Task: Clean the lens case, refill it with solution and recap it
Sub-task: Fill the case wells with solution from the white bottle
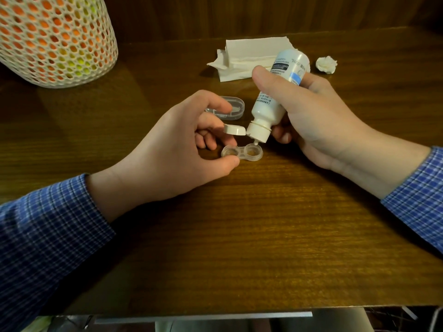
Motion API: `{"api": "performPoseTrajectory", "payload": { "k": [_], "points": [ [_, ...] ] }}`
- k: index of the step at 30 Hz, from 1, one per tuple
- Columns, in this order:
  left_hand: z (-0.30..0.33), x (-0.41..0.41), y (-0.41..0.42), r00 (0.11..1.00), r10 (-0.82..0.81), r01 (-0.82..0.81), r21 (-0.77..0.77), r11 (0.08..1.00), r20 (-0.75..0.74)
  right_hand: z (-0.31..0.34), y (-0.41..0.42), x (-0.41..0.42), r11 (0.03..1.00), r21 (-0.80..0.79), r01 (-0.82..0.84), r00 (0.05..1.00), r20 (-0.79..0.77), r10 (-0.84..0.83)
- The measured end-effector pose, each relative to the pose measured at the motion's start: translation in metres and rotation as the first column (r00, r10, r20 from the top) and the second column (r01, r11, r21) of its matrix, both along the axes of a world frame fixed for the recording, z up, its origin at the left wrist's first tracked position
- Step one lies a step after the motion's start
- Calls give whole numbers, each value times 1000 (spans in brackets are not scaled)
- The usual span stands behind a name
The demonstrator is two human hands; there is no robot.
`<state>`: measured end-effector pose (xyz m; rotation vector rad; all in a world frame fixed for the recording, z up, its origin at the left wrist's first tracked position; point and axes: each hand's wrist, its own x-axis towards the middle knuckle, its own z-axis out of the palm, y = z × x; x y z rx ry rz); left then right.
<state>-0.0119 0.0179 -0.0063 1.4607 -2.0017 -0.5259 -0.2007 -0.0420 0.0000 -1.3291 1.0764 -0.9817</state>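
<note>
Dark glossy wooden table [239, 236] against a wood-panelled wall [239, 13], under warm, dim light.

bottle label [278, 68]: print too small and blurred to read
right hand [318, 121]: fingertips hidden behind the bottle
mesh basket [55, 41]: cut off by top and left edges
clear lid [230, 109]: partly hidden behind left hand [177, 149]
sleeves [48, 236]: cut off at frame edges

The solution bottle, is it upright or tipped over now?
Tipped, nozzle down. The right hand holds the solution bottle inverted, flip cap open, tip just above the right well of the lens case.
</note>
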Motion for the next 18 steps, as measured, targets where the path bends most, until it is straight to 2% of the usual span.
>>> {"api": "performPoseTrajectory", "payload": {
  "k": [18],
  "points": [
    [0, 0, 1, 1000, 15, -15, 3, 1000, 10, 0, 1, 0, 1000, -24, -11, 999, -41, 10]
  ]
}}
